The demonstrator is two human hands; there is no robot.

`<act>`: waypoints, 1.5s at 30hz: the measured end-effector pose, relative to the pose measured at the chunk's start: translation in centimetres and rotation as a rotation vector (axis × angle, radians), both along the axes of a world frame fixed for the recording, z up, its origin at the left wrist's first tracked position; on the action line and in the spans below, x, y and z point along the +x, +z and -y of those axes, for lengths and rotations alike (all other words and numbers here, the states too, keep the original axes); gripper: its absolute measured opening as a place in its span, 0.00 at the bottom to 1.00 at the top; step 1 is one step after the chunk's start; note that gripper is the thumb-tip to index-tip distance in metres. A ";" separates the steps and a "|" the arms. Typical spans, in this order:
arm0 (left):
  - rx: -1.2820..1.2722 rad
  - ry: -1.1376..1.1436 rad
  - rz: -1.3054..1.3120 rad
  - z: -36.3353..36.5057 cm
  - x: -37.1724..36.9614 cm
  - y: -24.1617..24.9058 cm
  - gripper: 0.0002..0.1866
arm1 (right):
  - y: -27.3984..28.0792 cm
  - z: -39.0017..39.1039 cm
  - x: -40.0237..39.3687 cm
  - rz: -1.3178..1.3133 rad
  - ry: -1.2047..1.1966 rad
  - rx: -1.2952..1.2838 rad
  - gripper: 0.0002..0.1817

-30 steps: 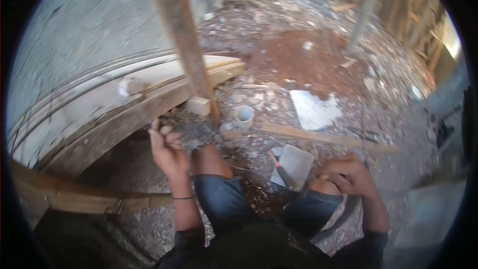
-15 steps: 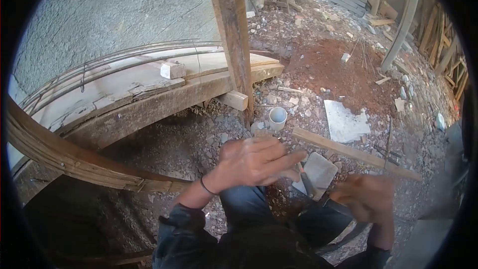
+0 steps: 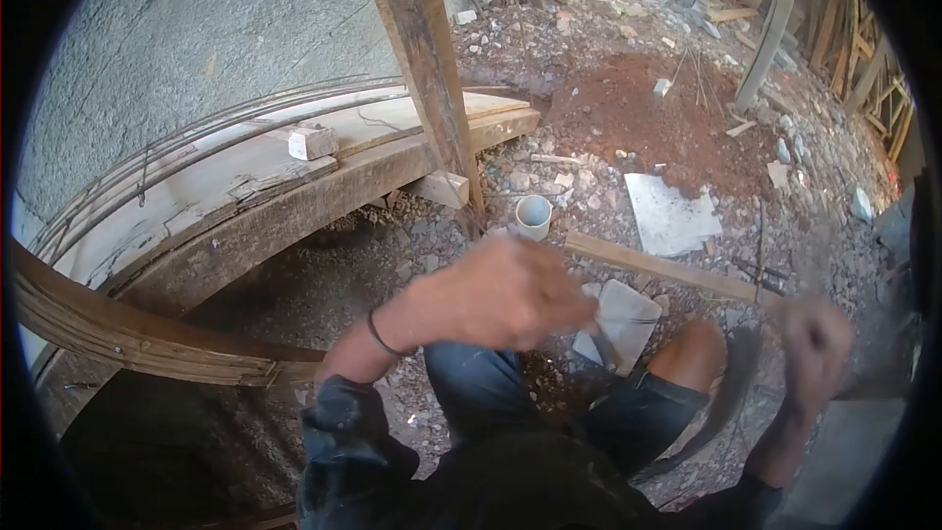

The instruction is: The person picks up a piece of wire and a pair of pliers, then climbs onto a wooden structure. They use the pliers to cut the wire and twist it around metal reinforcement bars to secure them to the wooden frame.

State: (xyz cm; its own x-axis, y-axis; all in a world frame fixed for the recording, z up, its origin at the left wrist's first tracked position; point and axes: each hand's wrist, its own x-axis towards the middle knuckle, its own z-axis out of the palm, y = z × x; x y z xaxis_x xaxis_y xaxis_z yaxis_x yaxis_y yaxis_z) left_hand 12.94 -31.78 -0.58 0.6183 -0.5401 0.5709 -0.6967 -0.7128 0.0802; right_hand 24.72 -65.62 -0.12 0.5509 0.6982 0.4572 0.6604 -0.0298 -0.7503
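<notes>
Here, in the head view, the person sits or squats with bent knees above rubble-strewn ground. The left hand [image 3: 502, 291], a dark band [image 3: 383, 332] round its wrist, is raised in front of the body with its fingers curled inward; blur hides the fingertips, so I cannot tell whether they are pinched on anything. The right hand [image 3: 816, 336] is lifted well apart from it, out beyond the right knee [image 3: 690, 357], and is too blurred to show whether its fingers meet or grip something.

Nearest the left hand, a flat grey slab [image 3: 633, 314] lies on the ground between the two hands, with a dark tool [image 3: 607, 346] across its near part. A pale cup [image 3: 533, 229] stands upright just past the left hand, and a wooden plank [image 3: 677, 275] stretches from near the cup toward the right hand. Beyond the plank lies a ragged white sheet [image 3: 669, 216]. To the left, a thick beam [image 3: 285, 198] runs behind a leaning wooden post [image 3: 432, 69].
</notes>
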 end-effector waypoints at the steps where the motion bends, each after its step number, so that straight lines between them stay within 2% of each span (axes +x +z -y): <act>1: 0.091 -0.050 -0.001 1.0 -0.4 0.6 0.06 | -0.1 -2.2 1.2 0.018 -0.247 -0.081 0.05; 2: 0.087 -0.045 -0.003 1.2 -0.6 1.0 0.06 | -0.8 -3.8 2.0 0.041 -0.491 -0.165 0.06; 3: 0.095 -0.018 0.052 1.2 -0.5 1.5 0.07 | -3.8 -3.9 1.9 -0.002 -0.308 -0.306 0.09; 5: 0.097 0.015 0.114 0.6 0.3 1.3 0.08 | -6.6 -3.4 0.4 -0.034 0.271 -0.515 0.15; 6: 0.035 -0.017 0.002 -0.2 1.2 0.4 0.07 | -6.6 -3.7 -0.3 -0.031 0.667 -0.574 0.17; 7: -0.025 -0.051 -0.111 -0.8 1.9 -0.3 0.07 | -6.2 -3.4 0.1 -0.032 0.668 -0.577 0.17; 10: -0.123 -0.176 -0.204 -2.0 2.2 -1.2 0.06 | -2.6 -1.4 1.8 -0.048 0.290 -0.366 0.13; 11: -0.123 -0.185 -0.220 -1.9 1.5 -0.7 0.06 | -1.3 -0.8 2.4 -0.055 0.159 -0.299 0.12; 12: -0.025 -0.103 -0.185 -1.5 0.4 0.4 0.10 | -0.2 -0.3 2.9 -0.059 0.020 -0.234 0.12; 14: 0.097 0.036 -0.091 -2.0 -0.3 1.5 0.14 | -1.3 -0.4 3.7 -0.146 -0.034 -0.277 0.09; 15: 0.117 0.102 -0.039 -2.5 -0.4 1.6 0.14 | -4.0 -0.8 4.2 -0.239 0.059 -0.380 0.08; 17: 0.064 0.197 -0.014 -4.3 0.6 2.0 0.12 | -6.5 -1.7 1.9 -0.289 0.152 -0.391 0.09; 18: 0.107 0.347 -0.032 -4.6 0.7 2.6 0.10 | -7.7 -1.4 1.2 -0.307 0.127 -0.403 0.09; 20: 0.062 0.325 -0.093 -5.3 1.4 2.5 0.08 | -9.2 -0.6 0.2 -0.774 0.212 -0.458 0.12; 24: 0.045 0.349 -0.158 -5.8 1.5 1.4 0.07 | -9.3 0.5 1.3 -0.914 0.010 -0.422 0.11; 26: 0.043 0.392 -0.193 -5.7 1.9 1.0 0.06 | -10.4 1.8 2.7 -0.970 -0.127 -0.148 0.11; 28: 0.029 0.412 -0.221 -5.4 2.3 0.2 0.04 | -10.3 2.2 3.3 -0.886 -0.144 -0.129 0.09; 30: 0.062 0.445 -0.272 -5.5 2.6 -0.5 0.04 | -9.9 2.0 3.1 -0.795 -0.043 -0.301 0.07; 31: 0.060 0.440 -0.272 -5.4 2.7 -0.5 0.04 | -10.2 1.7 2.5 -0.693 -0.017 -0.476 0.11; 32: 0.035 0.457 -0.324 -5.3 2.6 -0.5 0.04 | -10.6 1.4 1.8 -0.696 -0.021 -0.476 0.11; 34: 0.007 0.474 -0.380 -5.1 2.5 -0.4 0.05 | -11.3 1.1 0.5 0.024 0.067 -0.689 0.22; 35: 0.058 0.555 -0.422 -5.1 2.5 -0.3 0.07 | -11.4 1.2 0.1 0.011 0.059 -0.718 0.30; 36: 0.110 0.633 -0.462 -5.0 2.6 -0.2 0.09 | -11.0 1.1 0.0 0.010 0.056 -0.722 0.30; 38: 0.142 0.561 -0.428 -4.8 2.5 -0.8 0.11 | -9.6 0.7 -0.4 0.319 -0.112 -0.596 0.33; 42: 0.261 0.347 -0.336 1.0 1.9 -2.8 0.17 | -7.7 0.4 -0.5 0.279 -0.156 -0.590 0.36; 43: 0.254 0.315 -0.325 2.5 1.6 -3.4 0.17 | -7.1 0.2 -0.3 0.257 -0.092 -0.572 0.35; 45: 0.075 0.153 -0.518 4.5 1.1 -4.3 0.22 | -6.4 0.3 0.7 0.232 -0.043 -0.563 0.33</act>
State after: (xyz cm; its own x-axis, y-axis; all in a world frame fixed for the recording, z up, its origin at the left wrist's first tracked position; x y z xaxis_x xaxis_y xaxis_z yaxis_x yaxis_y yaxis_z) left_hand 14.03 -36.32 -4.88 0.8833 -0.4491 0.1346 -0.4673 -0.8200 0.3306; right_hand 25.40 -65.94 -6.49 0.5140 0.8470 0.1358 0.7942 -0.4100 -0.4485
